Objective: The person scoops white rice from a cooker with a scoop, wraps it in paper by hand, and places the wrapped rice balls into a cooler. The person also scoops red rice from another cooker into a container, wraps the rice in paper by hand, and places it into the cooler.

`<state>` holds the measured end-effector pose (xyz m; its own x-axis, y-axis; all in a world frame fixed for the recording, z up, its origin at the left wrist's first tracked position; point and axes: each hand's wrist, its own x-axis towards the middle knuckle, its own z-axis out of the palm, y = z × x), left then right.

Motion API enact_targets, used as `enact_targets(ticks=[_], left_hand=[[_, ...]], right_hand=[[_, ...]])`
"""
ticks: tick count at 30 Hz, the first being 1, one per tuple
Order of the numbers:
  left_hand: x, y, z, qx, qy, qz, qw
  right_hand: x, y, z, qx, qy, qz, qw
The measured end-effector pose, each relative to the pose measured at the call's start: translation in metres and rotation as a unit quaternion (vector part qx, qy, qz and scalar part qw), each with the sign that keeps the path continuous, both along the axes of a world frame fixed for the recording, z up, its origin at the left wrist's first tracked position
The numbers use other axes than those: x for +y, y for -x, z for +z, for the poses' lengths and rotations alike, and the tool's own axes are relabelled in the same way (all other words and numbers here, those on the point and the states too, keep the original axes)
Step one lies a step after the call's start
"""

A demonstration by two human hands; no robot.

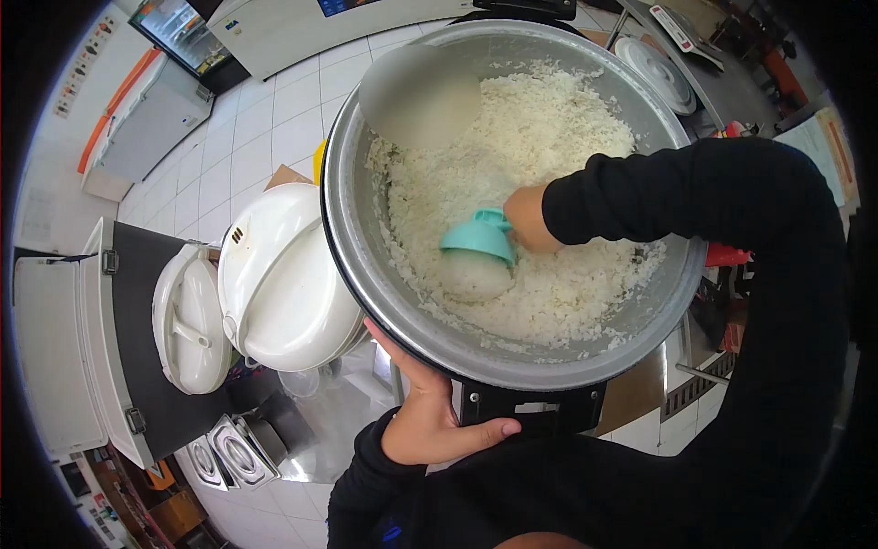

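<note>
A large round metal pot [672, 302] holds a bed of cooked white rice [540, 119]. My right hand [532, 220] reaches down into it, fingers closed around the handle of a teal plastic cup [480, 238]. The cup is tilted, with its mouth toward the rice and a pale rounded heap of rice at its rim. Below the pot's near-left rim, my left hand [425, 416] grips the outside, fingers up along the wall and thumb across the black side handle [535, 409]. A blurred round patch hides part of the pot's upper left.
Left of the pot stand a big white lid [293, 274] and a smaller white lidded container [192, 320]. Steel pan lids [240, 450] lie lower left, near an open insulated box [59, 357]. At upper right are a round lid [654, 73] and a scale [681, 32].
</note>
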<state>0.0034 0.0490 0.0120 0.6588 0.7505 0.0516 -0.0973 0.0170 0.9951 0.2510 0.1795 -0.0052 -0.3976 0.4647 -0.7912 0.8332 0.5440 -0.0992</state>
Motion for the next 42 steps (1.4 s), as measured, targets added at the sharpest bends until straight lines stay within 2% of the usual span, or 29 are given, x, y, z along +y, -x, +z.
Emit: enact_targets(ticks=[2, 5, 6, 9, 12, 18, 24, 26, 30, 32, 34, 36, 37, 39, 41, 42], left_hand=[[0.000, -0.001, 0.000, -0.003, -0.001, 0.002, 1.000], [0.000, 0.002, -0.004, 0.004, -0.007, -0.001, 1.000], [-0.001, 0.003, -0.004, 0.009, -0.010, -0.005, 1.000], [0.000, 0.002, -0.002, 0.009, -0.010, -0.009, 1.000], [0.002, 0.001, 0.001, 0.012, -0.022, -0.022, 0.999], [0.001, 0.002, -0.004, 0.016, -0.045, -0.016, 0.999], [0.001, 0.001, -0.005, 0.007, -0.068, 0.002, 0.998], [0.000, 0.000, -0.007, -0.010, -0.049, 0.006, 0.999], [-0.003, 0.000, -0.006, -0.028, -0.026, 0.013, 0.999], [-0.003, 0.000, -0.006, -0.028, -0.024, 0.013, 0.999], [-0.003, 0.000, -0.005, -0.019, -0.032, 0.009, 0.999], [-0.002, 0.001, -0.003, -0.004, -0.048, 0.003, 0.999], [-0.001, 0.001, -0.001, 0.000, -0.040, -0.002, 0.999], [-0.002, 0.001, 0.003, 0.007, -0.020, -0.007, 1.000], [0.000, 0.002, -0.004, 0.032, -0.040, -0.010, 0.999], [0.001, 0.004, -0.005, 0.042, -0.046, -0.016, 0.998]], right_hand=[[-0.013, 0.012, 0.023, 0.004, 0.069, -0.204, 0.976], [-0.025, 0.027, 0.031, 0.018, 0.096, -0.202, 0.974], [-0.029, 0.033, 0.027, 0.068, 0.003, 0.036, 0.997], [-0.044, 0.030, 0.040, 0.021, 0.107, -0.240, 0.965], [-0.051, 0.022, 0.053, 0.068, 0.104, -0.199, 0.972], [-0.067, -0.004, 0.101, 0.100, 0.141, -0.217, 0.961], [-0.079, -0.041, 0.128, 0.150, 0.229, -0.350, 0.896], [-0.074, -0.054, 0.128, 0.180, 0.309, -0.378, 0.854], [-0.050, -0.053, 0.123, 0.213, 0.381, -0.445, 0.782], [-0.032, -0.043, 0.103, 0.204, 0.246, -0.445, 0.836], [-0.018, -0.029, 0.073, 0.162, 0.073, -0.358, 0.917], [-0.014, -0.006, 0.045, 0.154, 0.022, -0.404, 0.901], [-0.011, 0.002, 0.030, 0.161, 0.006, -0.382, 0.910], [-0.009, 0.023, 0.018, 0.106, 0.007, -0.261, 0.959], [0.000, 0.016, -0.052, 0.118, -0.093, -0.082, 0.985], [-0.001, 0.016, -0.065, 0.110, -0.104, -0.028, 0.988]])
